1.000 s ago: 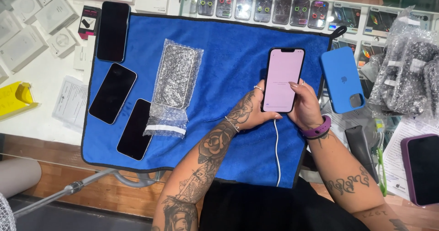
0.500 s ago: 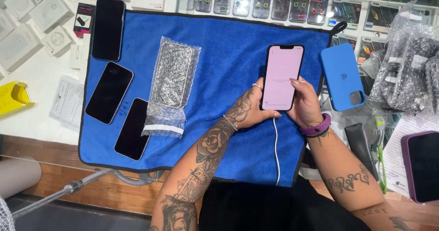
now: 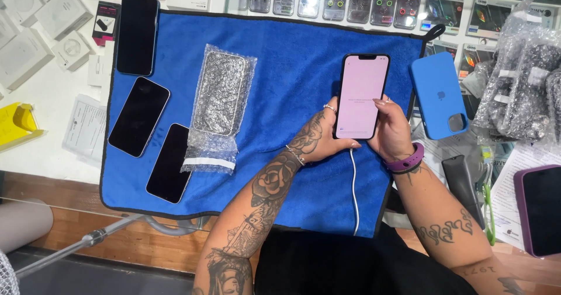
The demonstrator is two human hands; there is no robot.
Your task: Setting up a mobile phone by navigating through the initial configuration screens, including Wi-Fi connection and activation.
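Head view: my left hand [image 3: 320,140] and right hand [image 3: 392,132] both grip the phone [image 3: 361,96], pointing away from me.

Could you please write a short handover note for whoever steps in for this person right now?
Left hand: grip around the lower left edge of the lit smartphone, held over the blue towel.
Right hand: supports the phone's right side, with one finger on the screen.
A white cable is plugged into the bottom of the phone and runs down the towel.
Done: the phone is connected, and its screen is lit pale pink.
Still lying untouched: three dark phones at the towel's left edge, a bubble-wrapped phone beside them, and a blue phone case to the right.
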